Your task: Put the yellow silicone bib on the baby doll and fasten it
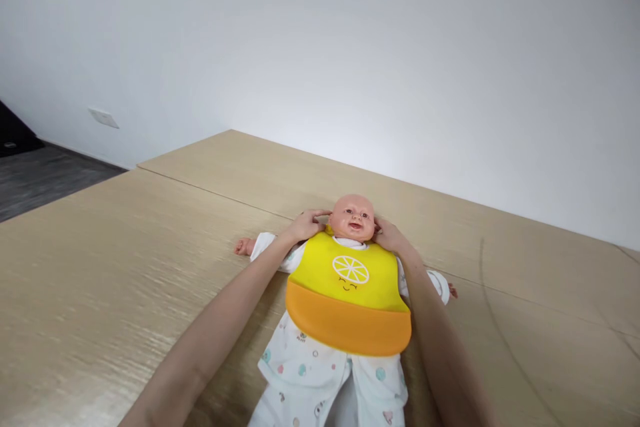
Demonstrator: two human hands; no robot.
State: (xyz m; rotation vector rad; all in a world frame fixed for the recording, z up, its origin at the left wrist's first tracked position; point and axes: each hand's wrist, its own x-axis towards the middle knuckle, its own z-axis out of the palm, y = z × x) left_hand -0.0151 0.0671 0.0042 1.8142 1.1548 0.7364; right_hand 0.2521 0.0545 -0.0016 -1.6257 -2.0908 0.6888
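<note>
A baby doll (353, 213) lies on its back on the table, its arms spread to the sides. It wears white patterned clothes (305, 363) and a yellow bib (320, 263) with a citrus-slice print and an orange pocket (347, 320). My left hand (307, 224) is at the left side of the doll's neck, fingers closed at the bib's neck band and one finger reaching towards the head. On the other side of the neck, my right hand (390, 237) is closed at the band too. Its fingertips are partly hidden behind the doll's head and neck.
The wooden table (125, 267) has a seam running across it behind the doll's shoulders. A white wall (350, 67) rises beyond its far edge, with a wall plate (103, 117) at left. Dark floor (55, 173) shows past the left edge.
</note>
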